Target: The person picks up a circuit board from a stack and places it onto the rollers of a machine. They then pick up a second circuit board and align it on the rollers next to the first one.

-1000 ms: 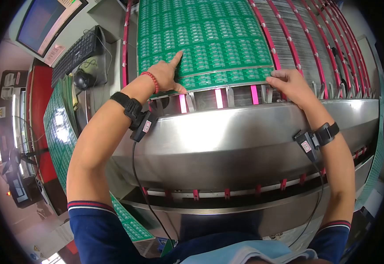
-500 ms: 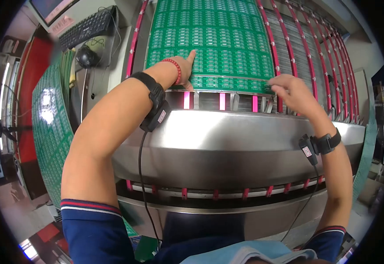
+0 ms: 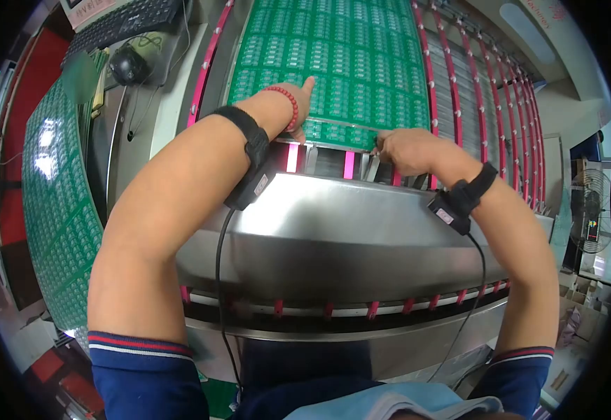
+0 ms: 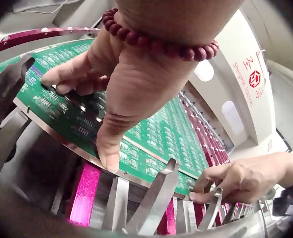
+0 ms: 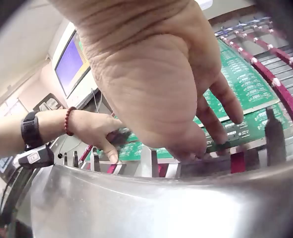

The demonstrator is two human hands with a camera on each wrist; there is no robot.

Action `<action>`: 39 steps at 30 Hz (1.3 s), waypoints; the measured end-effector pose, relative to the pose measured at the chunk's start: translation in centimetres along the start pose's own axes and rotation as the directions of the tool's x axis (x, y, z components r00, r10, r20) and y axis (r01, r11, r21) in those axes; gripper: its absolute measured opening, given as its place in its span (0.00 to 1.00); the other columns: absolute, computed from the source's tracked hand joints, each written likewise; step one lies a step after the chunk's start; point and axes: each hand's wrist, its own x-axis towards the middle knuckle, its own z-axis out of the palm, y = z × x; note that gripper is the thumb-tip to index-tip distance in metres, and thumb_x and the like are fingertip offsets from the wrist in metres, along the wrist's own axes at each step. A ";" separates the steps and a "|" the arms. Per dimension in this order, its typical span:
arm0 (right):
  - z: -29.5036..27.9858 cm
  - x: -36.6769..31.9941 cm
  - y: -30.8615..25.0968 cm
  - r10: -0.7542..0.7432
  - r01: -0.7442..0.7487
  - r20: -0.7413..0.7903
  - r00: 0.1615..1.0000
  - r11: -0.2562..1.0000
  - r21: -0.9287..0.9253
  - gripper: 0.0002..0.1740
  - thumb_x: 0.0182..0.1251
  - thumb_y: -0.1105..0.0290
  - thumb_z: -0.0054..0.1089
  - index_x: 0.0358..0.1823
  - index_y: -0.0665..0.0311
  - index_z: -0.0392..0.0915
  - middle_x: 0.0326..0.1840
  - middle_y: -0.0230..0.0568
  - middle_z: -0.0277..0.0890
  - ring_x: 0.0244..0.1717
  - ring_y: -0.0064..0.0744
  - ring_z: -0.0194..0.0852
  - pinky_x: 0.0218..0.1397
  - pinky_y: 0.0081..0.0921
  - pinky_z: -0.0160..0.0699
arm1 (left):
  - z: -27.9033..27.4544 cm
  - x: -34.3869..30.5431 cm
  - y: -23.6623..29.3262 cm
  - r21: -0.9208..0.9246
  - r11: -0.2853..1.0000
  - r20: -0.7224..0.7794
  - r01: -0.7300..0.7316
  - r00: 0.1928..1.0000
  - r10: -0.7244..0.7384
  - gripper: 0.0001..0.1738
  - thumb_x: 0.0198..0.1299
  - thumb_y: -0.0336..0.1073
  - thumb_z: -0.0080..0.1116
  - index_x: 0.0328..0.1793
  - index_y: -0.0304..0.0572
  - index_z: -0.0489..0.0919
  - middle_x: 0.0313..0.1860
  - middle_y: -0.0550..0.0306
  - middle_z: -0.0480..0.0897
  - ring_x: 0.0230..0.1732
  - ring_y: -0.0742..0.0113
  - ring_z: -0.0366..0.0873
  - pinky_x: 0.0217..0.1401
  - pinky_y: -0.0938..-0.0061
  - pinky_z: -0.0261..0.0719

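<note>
Green circuit board panels (image 3: 347, 66) lie on a conveyor, and a narrow strip of panel (image 3: 340, 133) runs along the near edge. My left hand (image 4: 121, 94) rests on the boards at the left, its index finger extended forward and its thumb at the near edge. At the right part of that edge, my right hand (image 3: 410, 150) pinches the strip between thumb and fingers. In the right wrist view the right hand's other fingers (image 5: 228, 101) reach down onto the board. Upright metal conveyor fingers (image 4: 154, 198) stand just below the panel's edge.
Pink rails (image 3: 452, 91) run along the conveyor to the right. A curved steel cover (image 3: 333, 210) lies between body and boards. Left of it are a mouse (image 3: 129, 65), a keyboard (image 3: 120, 31) and a large curved green panel (image 3: 60, 210). A fan (image 3: 589, 210) stands at right.
My right hand has moved left from the strip's right corner along its near edge, after briefly lifting its fingers. The left hand stays on the boards. The head view has shifted.
</note>
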 end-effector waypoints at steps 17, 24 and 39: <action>3.4 -5.8 6.6 -0.002 0.005 -0.023 1.000 0.995 0.100 0.28 0.46 0.86 0.46 0.51 0.62 0.78 0.54 0.42 0.71 0.50 0.44 0.73 0.52 0.34 0.73 | -0.1 -0.5 0.2 0.027 1.000 0.028 0.002 1.000 -0.003 0.75 0.34 0.53 0.77 0.76 0.43 0.30 0.54 0.33 0.74 0.57 0.42 0.73 0.59 0.60 0.72; 3.6 -5.2 6.0 0.057 -0.068 0.103 0.993 0.993 0.101 0.25 0.47 0.83 0.48 0.51 0.64 0.77 0.54 0.38 0.70 0.51 0.44 0.72 0.51 0.36 0.72 | -0.1 -0.7 0.4 0.043 0.999 0.004 0.014 1.000 -0.014 0.75 0.34 0.54 0.77 0.76 0.44 0.29 0.56 0.33 0.74 0.57 0.42 0.72 0.60 0.58 0.71; 4.2 -3.8 11.2 0.326 -0.225 0.106 0.940 0.353 0.908 0.18 0.65 0.67 0.51 0.52 0.72 0.73 0.46 0.43 0.75 0.47 0.29 0.76 0.44 0.24 0.79 | -0.6 -2.4 1.2 0.090 0.995 0.035 0.040 0.998 -0.043 0.69 0.43 0.51 0.72 0.77 0.56 0.28 0.60 0.33 0.68 0.58 0.40 0.71 0.61 0.58 0.70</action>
